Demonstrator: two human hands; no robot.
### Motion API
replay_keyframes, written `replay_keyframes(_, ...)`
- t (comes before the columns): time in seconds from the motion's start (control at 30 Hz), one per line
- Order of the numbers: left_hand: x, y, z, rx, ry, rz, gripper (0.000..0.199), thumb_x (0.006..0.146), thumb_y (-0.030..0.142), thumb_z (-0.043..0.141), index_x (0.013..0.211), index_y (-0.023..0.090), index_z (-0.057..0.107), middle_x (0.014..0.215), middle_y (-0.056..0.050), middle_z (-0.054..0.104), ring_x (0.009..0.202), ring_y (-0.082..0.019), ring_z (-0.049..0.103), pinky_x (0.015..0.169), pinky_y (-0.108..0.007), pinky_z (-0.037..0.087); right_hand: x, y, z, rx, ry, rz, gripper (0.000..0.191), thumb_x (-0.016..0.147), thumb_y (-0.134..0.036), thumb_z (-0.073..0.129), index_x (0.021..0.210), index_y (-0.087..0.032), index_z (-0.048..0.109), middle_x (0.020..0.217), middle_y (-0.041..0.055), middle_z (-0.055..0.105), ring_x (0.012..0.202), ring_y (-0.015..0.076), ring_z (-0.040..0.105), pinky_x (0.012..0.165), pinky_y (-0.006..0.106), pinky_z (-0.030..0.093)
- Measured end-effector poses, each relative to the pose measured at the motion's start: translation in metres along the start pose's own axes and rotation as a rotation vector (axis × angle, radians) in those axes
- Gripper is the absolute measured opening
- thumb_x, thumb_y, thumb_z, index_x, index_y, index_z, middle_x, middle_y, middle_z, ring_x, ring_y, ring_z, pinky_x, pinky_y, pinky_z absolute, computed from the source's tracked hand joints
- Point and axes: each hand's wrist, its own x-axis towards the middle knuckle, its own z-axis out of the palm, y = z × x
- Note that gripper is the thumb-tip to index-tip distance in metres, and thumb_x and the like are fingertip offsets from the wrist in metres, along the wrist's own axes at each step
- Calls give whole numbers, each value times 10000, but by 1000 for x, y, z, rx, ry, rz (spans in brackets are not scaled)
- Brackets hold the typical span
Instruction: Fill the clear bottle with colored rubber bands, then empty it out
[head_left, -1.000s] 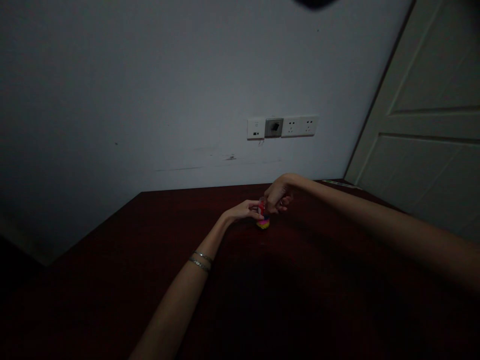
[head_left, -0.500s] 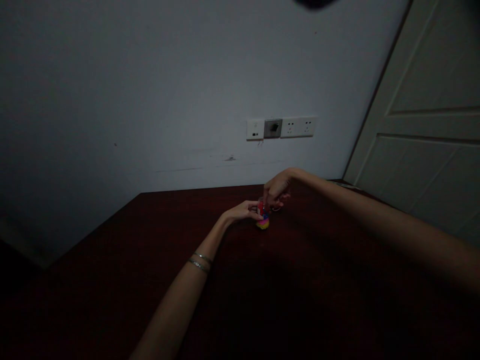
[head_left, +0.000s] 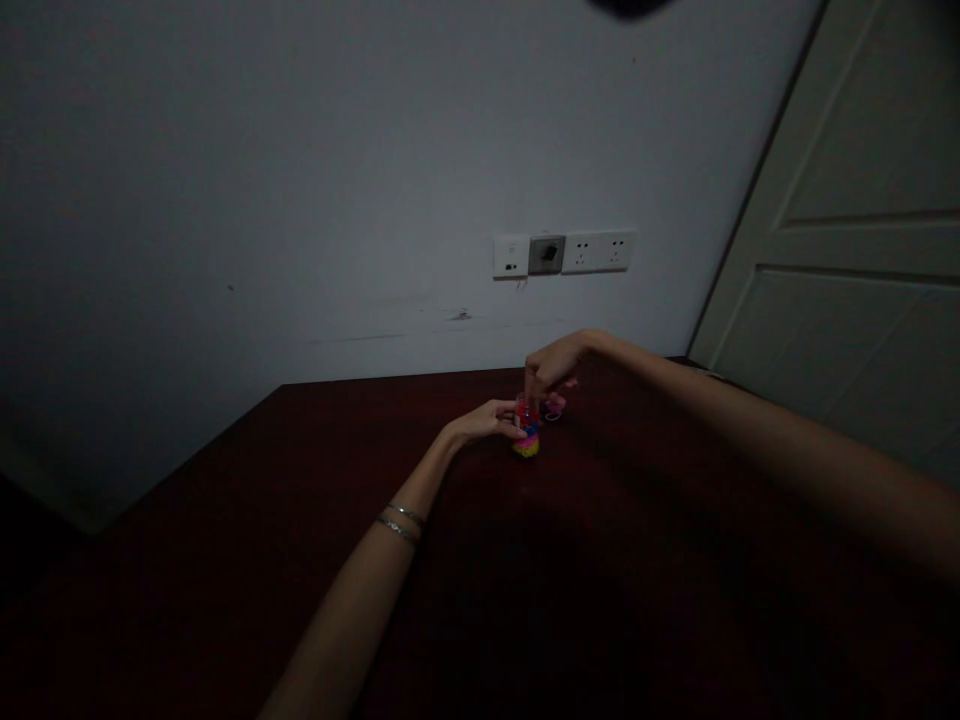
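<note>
Multicoloured single jar [head_left: 528,428] held in left hand [head_left: 486,421], right hand [head_left: 553,368] above, grip unclear, two bracelets [head_left: 397,528]

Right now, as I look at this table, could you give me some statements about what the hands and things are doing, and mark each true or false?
1. The left hand grips a small clear jar with colourful contents. True.
2. The yellow contents sit at the top of the jar. False: yellow shows at the bottom, with red near the top.
3. The right hand is above the jar, with a finger pointing down at it. True.
4. The bracelets are on the right arm. False: they circle the left forearm.
5. A small pink item shows to the right of the jar. True.
6. The wall sockets are below the tabletop. False: they are above it.
</note>
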Motion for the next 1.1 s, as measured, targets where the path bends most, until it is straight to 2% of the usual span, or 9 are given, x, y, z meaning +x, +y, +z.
replay_keyframes(0.17,2,-5,-2,-12,8,2,437,601,140,695,1028,126,604,1019,-92,621,922,-173,563,896,-363,371,7,7,0,19,-77,1,332,730,-356,563,931,-104,640,517,-44,483,368,33,336,368,167,233)
replay_keyframes(0.37,2,-6,-3,-16,-15,6,437,607,141,690,1034,120,602,1027,-103,618,916,-167,565,897,-369,374,7,4,0,75,-158,-8,349,709,-373,589,924,-104,642,501,-60,440,359,20,303,348,155,192)
replay_keyframes(0.53,1,-4,-2,-15,9,-6,415,599,139,688,1005,115,608,1014,-97,619,893,-160,567,887,-361,375,14,-3,5,43,-196,134,339,707,-377,582,908,-109,631,476,-65,418,334,17,255,335,152,147)
replay_keyframes(0.83,0,1,1,23,61,-22,324,576,131,684,894,107,624,840,-47,623,778,-136,557,777,-307,403,22,-18,10,-9,-366,158,280,717,-385,574,842,-136,605,553,-45,449,343,11,233,336,155,141)
replay_keyframes(0.93,2,-2,-1,8,42,-8,336,570,125,686,898,108,620,845,-43,616,760,-121,547,761,-287,399,24,-25,12,-5,-381,156,238,703,-355,600,817,-146,597,560,-48,450,352,17,257,338,160,161)
replay_keyframes(1.1,3,-4,-2,13,48,-17,367,584,132,684,943,111,615,878,-50,612,771,-121,541,754,-279,398,25,-26,11,-23,-352,275,267,695,-384,606,786,-134,591,537,-48,450,350,21,269,342,160,163)
